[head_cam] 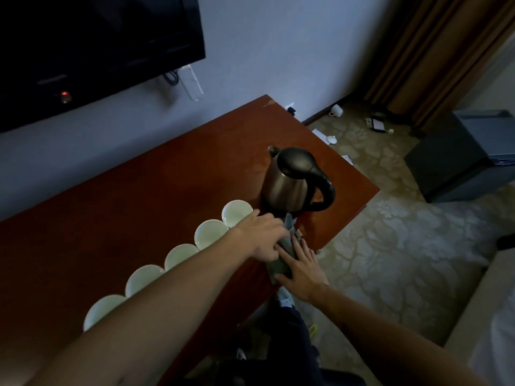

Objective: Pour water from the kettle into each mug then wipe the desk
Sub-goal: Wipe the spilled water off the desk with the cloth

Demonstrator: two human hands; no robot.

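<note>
A steel kettle [289, 185] with a black lid and handle stands upright near the right end of the reddish-brown desk [139, 196]. Several white mugs [237, 213] form a diagonal row along the desk's front side; my left forearm covers part of them. A grey cloth [281, 264] lies at the desk's front edge just below the kettle. My left hand [264, 235] grips the cloth's upper end with curled fingers. My right hand [301, 266] presses flat on the cloth with straight fingers.
A dark wall-mounted TV [97, 45] hangs above the desk's far side. On the patterned carpet [390, 246] to the right lie a white cup [335, 110], a lid [331, 139] and small items. A dark box [459, 157] and brown curtains [434, 51] stand far right.
</note>
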